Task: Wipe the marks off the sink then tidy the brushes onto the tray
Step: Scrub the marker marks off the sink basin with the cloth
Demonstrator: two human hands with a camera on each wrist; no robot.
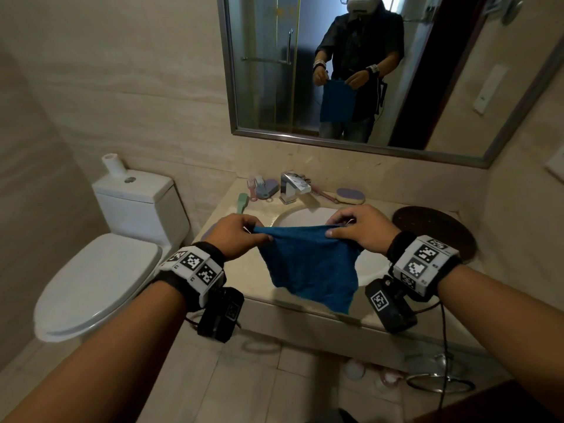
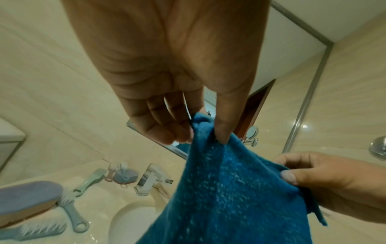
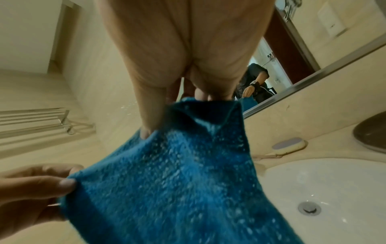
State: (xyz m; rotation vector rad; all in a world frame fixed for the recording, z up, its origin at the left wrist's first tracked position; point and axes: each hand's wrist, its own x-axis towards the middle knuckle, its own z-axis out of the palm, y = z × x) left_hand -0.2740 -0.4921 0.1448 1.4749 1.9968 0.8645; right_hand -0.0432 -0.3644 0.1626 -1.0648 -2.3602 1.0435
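Note:
A blue cloth (image 1: pixel 308 264) hangs spread over the white sink (image 1: pixel 305 216), its upper edge stretched between both hands. My left hand (image 1: pixel 244 236) pinches the left corner (image 2: pixel 200 132) and my right hand (image 1: pixel 351 227) pinches the right corner (image 3: pixel 167 118). Several brushes lie on the counter: a green one (image 1: pixel 242 203), a pink and a blue one (image 1: pixel 264 187) left of the faucet, a purple-topped one (image 1: pixel 351 195) to its right. Two more, purple (image 2: pixel 27 196) and grey-blue (image 2: pixel 71 213), lie at the counter's left. A dark round tray (image 1: pixel 433 230) sits at the right.
A chrome faucet (image 1: pixel 294 186) stands behind the basin, whose drain (image 3: pixel 309 208) shows. A toilet (image 1: pixel 100 270) stands close on the left. A mirror (image 1: pixel 351 71) hangs above the counter. A towel rack (image 3: pixel 41 120) is on the side wall.

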